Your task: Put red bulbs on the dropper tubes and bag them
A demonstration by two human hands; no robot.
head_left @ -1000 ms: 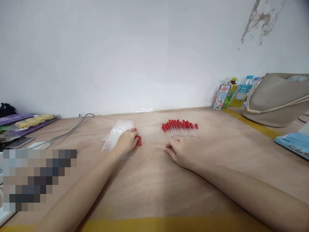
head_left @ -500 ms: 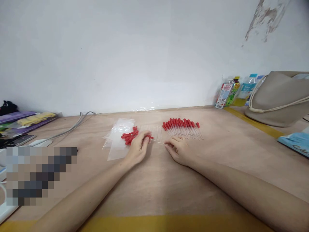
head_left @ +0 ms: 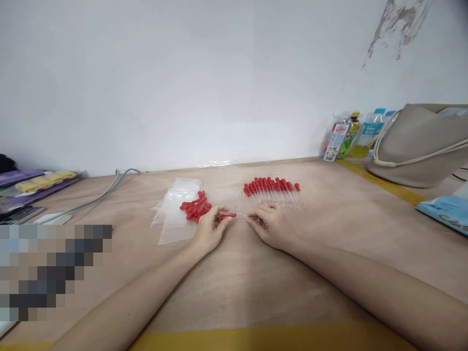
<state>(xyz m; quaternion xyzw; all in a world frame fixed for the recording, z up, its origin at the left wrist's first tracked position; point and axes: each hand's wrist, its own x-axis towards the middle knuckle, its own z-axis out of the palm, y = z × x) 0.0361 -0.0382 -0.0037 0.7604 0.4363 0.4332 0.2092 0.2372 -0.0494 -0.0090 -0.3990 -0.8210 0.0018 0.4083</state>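
Note:
Between finger and thumb, my left hand [head_left: 212, 228] pinches a red rubber dropper bulb [head_left: 230, 215]. My right hand [head_left: 269, 225] is closed on a thin clear glass dropper tube [head_left: 242, 215], which lies level. The tube's left end meets the bulb's open end; I cannot tell whether it is inside. Just left of my left hand is a pile of loose red bulbs [head_left: 195, 207], partly over clear plastic bags [head_left: 174, 207]. Behind both hands lies a row of bare glass tubes [head_left: 224, 197]. Beyond my right hand, several droppers with red bulbs [head_left: 272, 187] lie side by side.
At the back right stand drink bottles [head_left: 369, 131], a carton [head_left: 335, 141] and a grey drawstring bag [head_left: 420, 146]. A blue packet [head_left: 444, 212] lies at the right edge. Grey cables [head_left: 109, 187], a phone [head_left: 25, 214] and packaged items [head_left: 44, 184] are on the left.
My left hand has lowered slightly and brought the red bulb to the tube's end, where a gap showed before. My right hand has barely moved. The view has shifted a little.

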